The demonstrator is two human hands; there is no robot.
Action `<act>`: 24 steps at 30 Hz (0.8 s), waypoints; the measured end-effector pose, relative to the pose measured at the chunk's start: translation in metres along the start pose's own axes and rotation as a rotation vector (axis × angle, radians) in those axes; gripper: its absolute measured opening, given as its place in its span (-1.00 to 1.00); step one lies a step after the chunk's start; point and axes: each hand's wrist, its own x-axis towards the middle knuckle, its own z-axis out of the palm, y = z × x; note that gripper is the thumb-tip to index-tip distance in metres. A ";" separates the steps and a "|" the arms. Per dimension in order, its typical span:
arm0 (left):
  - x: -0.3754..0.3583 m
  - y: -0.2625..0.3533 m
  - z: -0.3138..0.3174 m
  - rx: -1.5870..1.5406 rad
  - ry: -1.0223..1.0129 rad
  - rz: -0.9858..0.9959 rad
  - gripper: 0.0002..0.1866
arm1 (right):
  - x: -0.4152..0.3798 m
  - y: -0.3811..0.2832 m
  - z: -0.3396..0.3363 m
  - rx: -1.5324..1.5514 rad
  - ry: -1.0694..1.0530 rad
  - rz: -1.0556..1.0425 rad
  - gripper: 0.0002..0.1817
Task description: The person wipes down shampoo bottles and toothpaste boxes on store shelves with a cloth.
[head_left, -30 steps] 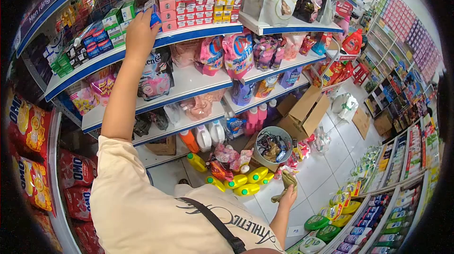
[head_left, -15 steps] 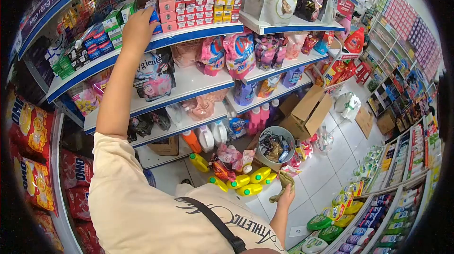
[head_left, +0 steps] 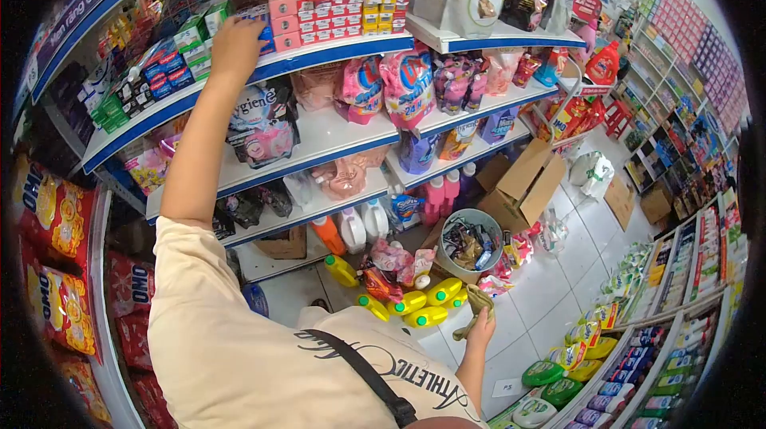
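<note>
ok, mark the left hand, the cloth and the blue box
left hand [head_left: 234,47], head view, back of the hand
cloth [head_left: 476,305], head view, middle of the fabric
blue box [head_left: 264,33], head view, face visible by the fingers

Glossy printed cardboard boxes [head_left: 335,10] on a smooth painted shelf [head_left: 335,50]; shiny plastic pouches [head_left: 403,86] below. Matt olive cloth [head_left: 476,305] in the right hand [head_left: 481,332]. Rough brown carton [head_left: 523,185] and glossy yellow plastic bottles [head_left: 427,305] on polished floor tiles [head_left: 558,277].
</note>
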 end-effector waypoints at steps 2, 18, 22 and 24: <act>0.000 0.000 0.006 0.017 0.127 0.051 -0.67 | -0.004 -0.016 0.004 -0.013 0.016 0.038 -0.68; 0.013 0.018 0.024 0.073 0.086 -0.163 -0.59 | -0.008 0.016 -0.002 -0.182 0.002 -0.090 -0.72; 0.033 0.011 0.048 -0.071 0.229 -0.020 -0.47 | -0.022 -0.010 -0.005 -0.255 0.021 -0.036 -0.69; 0.040 0.019 0.048 -0.123 0.263 0.071 -0.44 | -0.023 -0.018 -0.006 -0.207 -0.016 -0.007 -0.67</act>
